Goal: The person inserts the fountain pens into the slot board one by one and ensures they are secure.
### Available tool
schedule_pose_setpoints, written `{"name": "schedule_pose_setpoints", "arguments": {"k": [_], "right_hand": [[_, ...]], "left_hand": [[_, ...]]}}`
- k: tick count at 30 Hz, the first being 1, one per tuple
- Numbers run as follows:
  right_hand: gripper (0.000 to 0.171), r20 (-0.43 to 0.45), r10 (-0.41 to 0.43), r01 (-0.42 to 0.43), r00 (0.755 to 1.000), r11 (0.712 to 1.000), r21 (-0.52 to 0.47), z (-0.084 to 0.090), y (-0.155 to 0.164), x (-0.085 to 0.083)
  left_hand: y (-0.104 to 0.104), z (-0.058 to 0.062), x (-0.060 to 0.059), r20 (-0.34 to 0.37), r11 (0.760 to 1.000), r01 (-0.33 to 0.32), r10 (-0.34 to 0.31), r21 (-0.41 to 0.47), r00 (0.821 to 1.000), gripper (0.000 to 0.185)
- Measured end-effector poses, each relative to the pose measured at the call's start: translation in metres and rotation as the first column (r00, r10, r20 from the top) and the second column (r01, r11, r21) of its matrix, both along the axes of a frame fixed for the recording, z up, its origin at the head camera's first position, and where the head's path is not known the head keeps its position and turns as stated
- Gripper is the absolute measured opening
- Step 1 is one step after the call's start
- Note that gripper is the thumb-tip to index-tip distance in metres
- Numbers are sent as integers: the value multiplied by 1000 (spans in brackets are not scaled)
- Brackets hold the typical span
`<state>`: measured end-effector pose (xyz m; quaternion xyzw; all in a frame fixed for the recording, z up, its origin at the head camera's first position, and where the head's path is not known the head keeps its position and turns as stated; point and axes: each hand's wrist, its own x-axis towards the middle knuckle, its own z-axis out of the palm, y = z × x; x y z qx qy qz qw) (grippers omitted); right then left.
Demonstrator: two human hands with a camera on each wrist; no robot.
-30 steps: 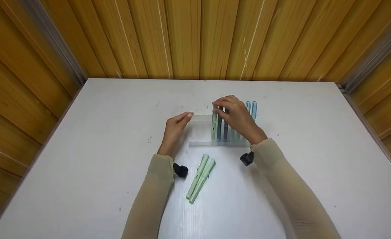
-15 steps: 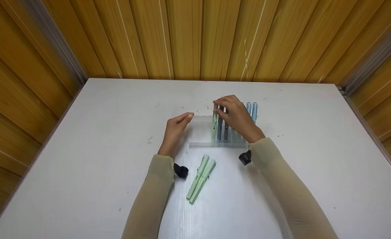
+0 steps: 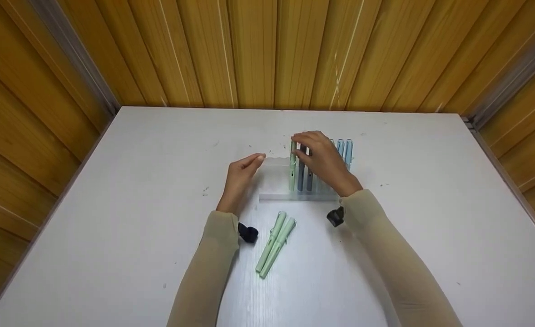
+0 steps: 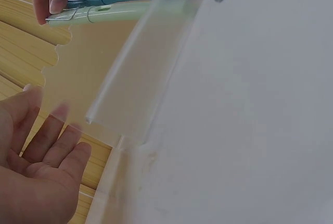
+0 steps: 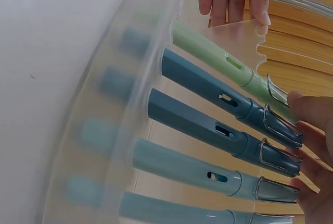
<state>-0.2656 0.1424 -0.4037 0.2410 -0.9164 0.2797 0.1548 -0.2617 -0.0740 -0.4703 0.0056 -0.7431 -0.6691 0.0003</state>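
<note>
My left hand [image 3: 241, 177] pinches the upper left corner of a clear, frosted pen stand [image 3: 274, 178], with its thumb on one side of the thin back panel and fingers on the other. At the top of a light green pen [image 5: 208, 52], my right hand [image 3: 325, 161] holds the cap end between thumb and fingers. That pen stands upright in the stand, its lower end behind the front ledge. Right beside it are two dark blue pens [image 5: 197, 81], then light blue pens [image 5: 182, 162]. The right hand covers part of this row in the head view.
Two more light green pens, a left one [image 3: 267, 250] and a right one [image 3: 279, 247], lie side by side on the white table [image 3: 113, 227], in front of the stand and between the forearms. Wood-patterned walls [image 3: 249, 54] close off the back and sides.
Almost nothing differs. Both hands keep their places at the stand and the green pen; the right forearm has shifted very slightly left since the first frame.
</note>
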Motion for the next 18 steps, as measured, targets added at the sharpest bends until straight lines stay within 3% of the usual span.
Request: {"name": "schedule_pose_setpoints", "arguments": {"k": [6, 10, 15, 18], "right_hand": [[32, -86, 33, -38, 996, 998, -54, 2, 3, 8], [29, -80, 86, -94, 993, 991, -99, 1, 7, 16], [24, 53, 198, -189, 979, 972, -138, -6, 12, 30], [24, 182, 271, -246, 945, 958, -149, -13, 16, 38]], "left_hand": [[0, 1, -1, 9, 1000, 2, -2, -5, 1000, 34], [1, 2, -1, 12, 1000, 1, -1, -15, 1000, 34], [1, 1, -1, 11, 1000, -4, 4, -16, 1000, 35], [1, -1, -1, 14, 1000, -6, 6, -10, 1000, 34]]}}
